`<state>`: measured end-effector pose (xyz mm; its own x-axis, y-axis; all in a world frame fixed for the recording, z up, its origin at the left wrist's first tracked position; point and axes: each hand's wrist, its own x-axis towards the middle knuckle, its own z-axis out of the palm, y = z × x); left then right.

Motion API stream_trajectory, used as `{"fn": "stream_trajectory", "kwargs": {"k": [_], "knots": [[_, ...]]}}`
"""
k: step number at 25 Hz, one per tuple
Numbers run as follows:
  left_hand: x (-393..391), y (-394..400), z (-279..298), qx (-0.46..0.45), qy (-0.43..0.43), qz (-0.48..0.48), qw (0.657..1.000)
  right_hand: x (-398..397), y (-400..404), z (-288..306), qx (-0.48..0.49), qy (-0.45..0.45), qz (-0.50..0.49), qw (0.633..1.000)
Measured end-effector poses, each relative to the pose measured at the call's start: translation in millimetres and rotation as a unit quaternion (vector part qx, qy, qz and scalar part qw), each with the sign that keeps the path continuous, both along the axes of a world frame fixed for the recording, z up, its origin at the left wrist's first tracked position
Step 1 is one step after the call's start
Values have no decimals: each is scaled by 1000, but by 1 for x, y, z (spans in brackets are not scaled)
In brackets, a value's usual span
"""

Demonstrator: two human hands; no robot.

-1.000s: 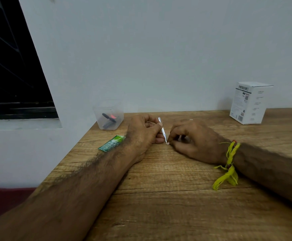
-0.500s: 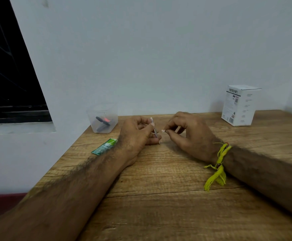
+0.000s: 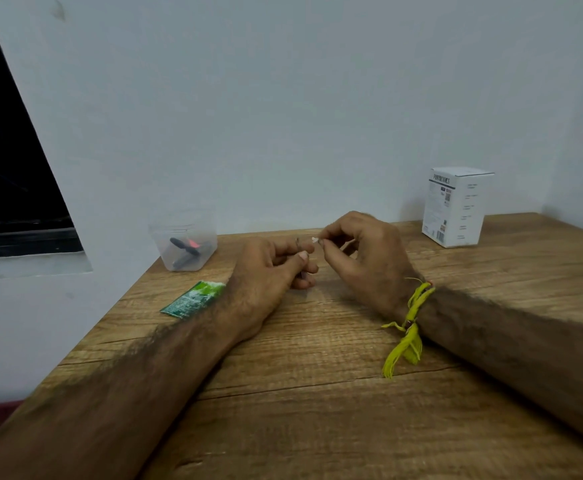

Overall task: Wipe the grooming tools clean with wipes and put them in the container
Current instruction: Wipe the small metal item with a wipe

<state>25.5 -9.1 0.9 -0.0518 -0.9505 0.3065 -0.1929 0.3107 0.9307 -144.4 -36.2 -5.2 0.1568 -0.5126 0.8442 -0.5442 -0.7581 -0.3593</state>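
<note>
Left hand: the left hand (image 3: 266, 271) rests on the wooden table (image 3: 318, 410), fingers curled round a thin metal grooming tool (image 3: 297, 242); only its upper tip and a sliver near the lower fingers show, the rest is hidden in the grip.
Right hand: the right hand (image 3: 363, 251) is lifted off the table, thumb and forefinger pinching a small white scrap of wipe (image 3: 315, 240), just beside the tool's tip.
Change: a second ago the tool stood long and bright between the two hands with the right hand pinched at its lower end; now the right hand has risen to the top end and far less of the tool is exposed.
Meaning: the wiping stroke seems to have run the tool's length, so this tool is probably close to clean and ready for dropping in.
Container: the clear plastic container (image 3: 165, 244) stands at the back left by the wall, well apart from the hands, already holding dark tools, one with an orange-red part (image 3: 187, 251).
Nearby: a green wipe sachet (image 3: 193, 299) lies just left of the left wrist.
Further off: a white carton (image 3: 456, 206) stands at the back right; a yellow thread band (image 3: 409, 327) hangs from the right wrist.
</note>
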Motion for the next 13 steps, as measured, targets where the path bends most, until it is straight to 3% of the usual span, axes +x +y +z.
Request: {"fn": "stream_trajectory", "kwargs": {"k": [4,13], "knots": [[-1,0,-2,38,69,-44,996,0,-1,1,-15,-44,-16,999],[1,2,-2,70,68,-69,993,3,1,2,-94,73,-16,993]]}}
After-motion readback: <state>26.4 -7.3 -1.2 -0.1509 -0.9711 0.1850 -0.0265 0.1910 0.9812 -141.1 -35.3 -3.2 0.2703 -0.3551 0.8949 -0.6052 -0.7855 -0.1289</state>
